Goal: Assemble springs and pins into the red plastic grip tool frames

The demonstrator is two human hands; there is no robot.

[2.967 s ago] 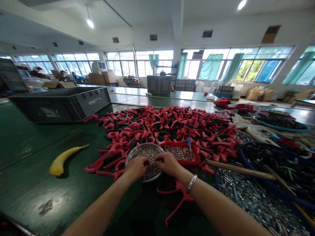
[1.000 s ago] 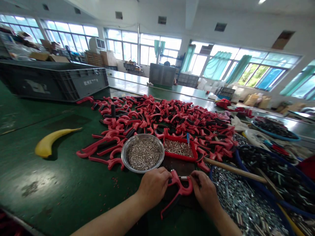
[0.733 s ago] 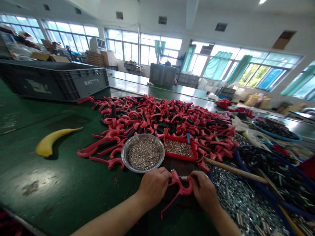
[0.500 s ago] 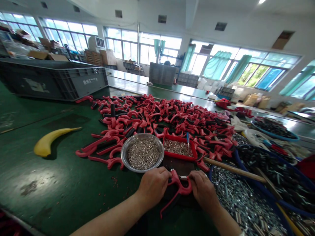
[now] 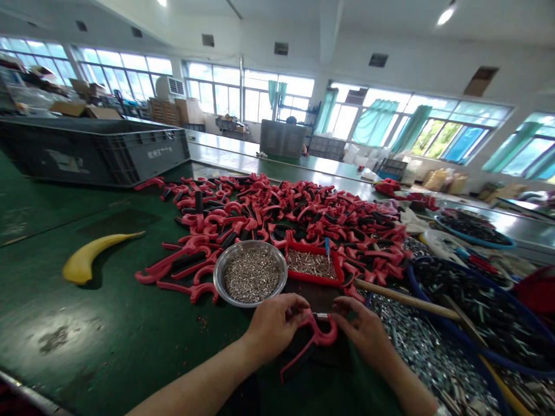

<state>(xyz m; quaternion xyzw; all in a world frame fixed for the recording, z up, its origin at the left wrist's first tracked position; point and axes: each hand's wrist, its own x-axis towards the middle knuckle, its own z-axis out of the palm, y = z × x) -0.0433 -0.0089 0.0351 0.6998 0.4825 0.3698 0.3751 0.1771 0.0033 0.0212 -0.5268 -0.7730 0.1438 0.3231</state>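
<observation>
My left hand point(image 5: 274, 325) and my right hand point(image 5: 365, 331) both pinch the curved head of a red and black plastic handle point(image 5: 313, 342) lying on the green table point(image 5: 108, 335). A small metal spring point(image 5: 321, 316) spans the handle's top between my fingertips. Just beyond my hands sits a round steel bowl point(image 5: 250, 281) full of small metal pins. A red tray point(image 5: 313, 264) of similar pins stands to its right.
A big heap of red and black handles point(image 5: 299, 222) covers the middle of the table. A grey crate point(image 5: 93, 151) stands far left, a yellow horn-shaped piece point(image 5: 93, 256) lies left. Blue tubs of metal parts point(image 5: 468, 323) and a wooden stick point(image 5: 407, 297) crowd the right.
Three seconds ago both hands were in the steel bowl. They since drew back to the red handle near me, and in the last second they only shifted slightly on it.
</observation>
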